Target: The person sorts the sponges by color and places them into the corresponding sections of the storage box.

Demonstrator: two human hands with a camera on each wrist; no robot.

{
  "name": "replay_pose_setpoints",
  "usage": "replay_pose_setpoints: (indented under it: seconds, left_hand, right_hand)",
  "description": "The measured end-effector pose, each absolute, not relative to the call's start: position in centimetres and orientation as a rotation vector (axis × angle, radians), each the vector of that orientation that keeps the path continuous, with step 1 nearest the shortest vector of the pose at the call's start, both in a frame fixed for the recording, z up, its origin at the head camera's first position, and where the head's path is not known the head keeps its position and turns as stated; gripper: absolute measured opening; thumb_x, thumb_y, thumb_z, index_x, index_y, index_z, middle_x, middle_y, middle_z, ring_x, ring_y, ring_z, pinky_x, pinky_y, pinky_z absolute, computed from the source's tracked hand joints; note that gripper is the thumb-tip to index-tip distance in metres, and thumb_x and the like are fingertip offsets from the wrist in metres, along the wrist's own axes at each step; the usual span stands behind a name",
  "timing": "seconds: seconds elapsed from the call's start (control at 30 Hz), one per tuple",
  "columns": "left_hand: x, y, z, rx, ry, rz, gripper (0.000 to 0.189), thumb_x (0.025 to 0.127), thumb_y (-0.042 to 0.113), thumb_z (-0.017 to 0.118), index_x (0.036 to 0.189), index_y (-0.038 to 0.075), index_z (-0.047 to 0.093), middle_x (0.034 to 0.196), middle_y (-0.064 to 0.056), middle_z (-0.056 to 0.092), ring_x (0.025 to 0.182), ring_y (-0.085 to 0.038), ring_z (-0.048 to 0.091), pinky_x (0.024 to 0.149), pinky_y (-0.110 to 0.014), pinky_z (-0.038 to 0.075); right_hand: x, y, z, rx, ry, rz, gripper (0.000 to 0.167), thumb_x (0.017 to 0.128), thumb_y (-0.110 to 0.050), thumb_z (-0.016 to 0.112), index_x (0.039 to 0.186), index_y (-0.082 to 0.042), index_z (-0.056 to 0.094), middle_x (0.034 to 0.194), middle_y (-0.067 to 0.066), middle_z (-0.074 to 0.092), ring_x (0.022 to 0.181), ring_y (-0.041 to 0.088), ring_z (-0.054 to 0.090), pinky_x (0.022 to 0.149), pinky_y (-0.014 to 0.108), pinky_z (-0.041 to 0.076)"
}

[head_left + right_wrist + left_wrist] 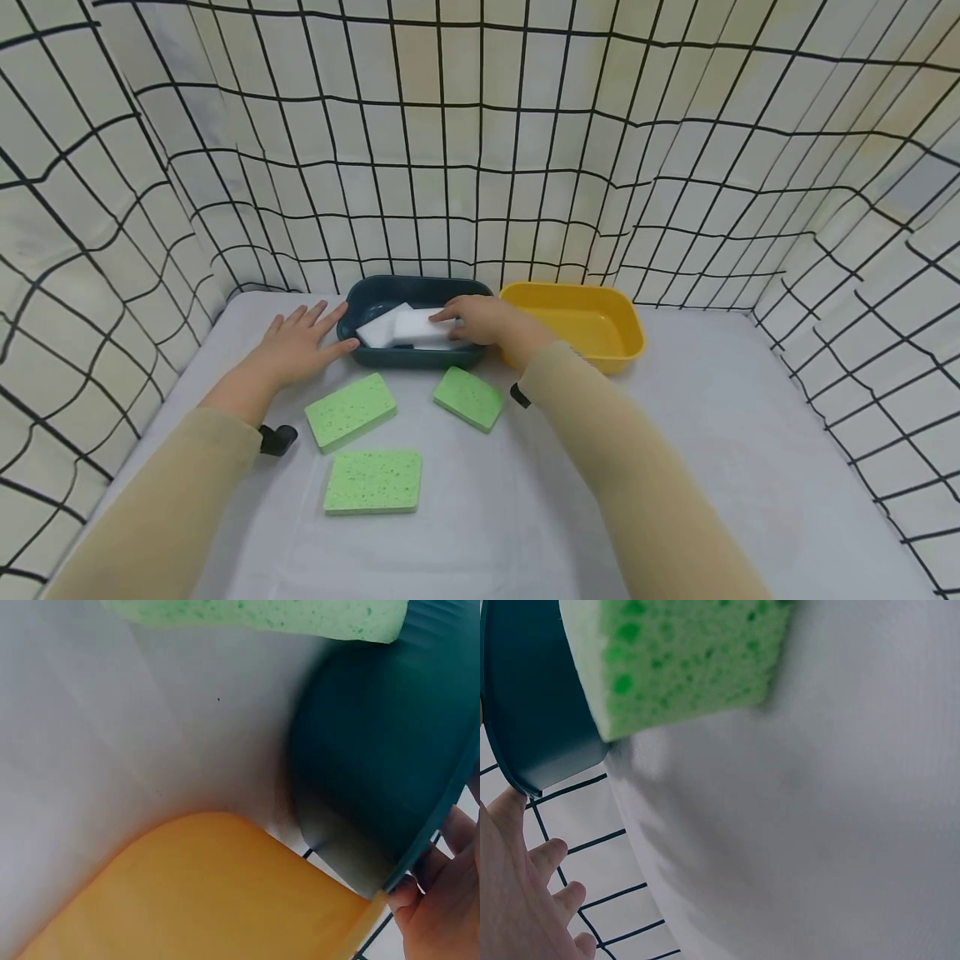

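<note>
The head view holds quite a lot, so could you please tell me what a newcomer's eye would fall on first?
Probably the three green sponges, lying on the white surface nearest the viewer. Next, the yellow tray, to the right of the dark tray, where the right hand touches the white blocks. The black grid behind also stands out.
</note>
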State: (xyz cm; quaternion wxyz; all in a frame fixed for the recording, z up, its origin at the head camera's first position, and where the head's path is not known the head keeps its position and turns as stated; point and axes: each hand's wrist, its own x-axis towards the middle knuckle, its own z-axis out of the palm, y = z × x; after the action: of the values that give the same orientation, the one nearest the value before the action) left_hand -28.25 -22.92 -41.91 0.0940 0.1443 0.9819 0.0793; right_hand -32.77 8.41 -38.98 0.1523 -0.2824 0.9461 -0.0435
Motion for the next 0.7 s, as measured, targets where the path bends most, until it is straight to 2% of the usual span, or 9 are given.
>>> replay_pose_setpoints:
  seconds: [0.33, 0.5, 0.7]
  left_hand:
    - [-28.1, -22.6, -41.7, 0.431, 2.909, 0.263, 0.092, 0.093, 0.078, 0.024, 0.161, 0.019, 0.004, 0.162, -0.027, 0.004, 0.145, -0.054, 0.002, 0.113, -0.070, -0.003]
    - [-28.2, -22.7, -41.9, 0.419, 2.918, 0.253, 0.093, 0.093, 0.078, 0.023, 0.161, 0.019, 0.004, 0.162, -0.027, 0.005, 0.145, -0.054, 0.003, 0.113, -0.070, -0.001]
    - [-28.3, -22.8, -42.1, 0.424, 2.910, 0.257, 0.092, 0.093, 0.078, 0.023, 0.161, 0.019, 0.003, 0.162, -0.028, 0.004, 0.144, -0.055, 0.003, 0.113, -0.071, -0.001]
  right_hand:
    - [-33.2, 8.3, -39.1, -0.808, 2.753, -0.079, 0.047, 0.097, -0.034, 0.065, 0.143, -0.038, 0.053, 0.155, 0.002, 0.039, 0.140, 0.024, 0.039, 0.116, 0.046, 0.031]
    - [-33.2, 8.3, -38.4, -0.833, 2.768, -0.143, 0.049, 0.094, -0.038, 0.069, 0.141, -0.035, 0.056, 0.148, 0.002, 0.046, 0.132, 0.022, 0.045, 0.111, 0.040, 0.038]
    - [-32.9, 8.4, -37.6, -0.855, 2.778, -0.191, 0.052, 0.092, -0.041, 0.071, 0.142, -0.035, 0.056, 0.142, -0.001, 0.052, 0.126, 0.020, 0.049, 0.108, 0.037, 0.041]
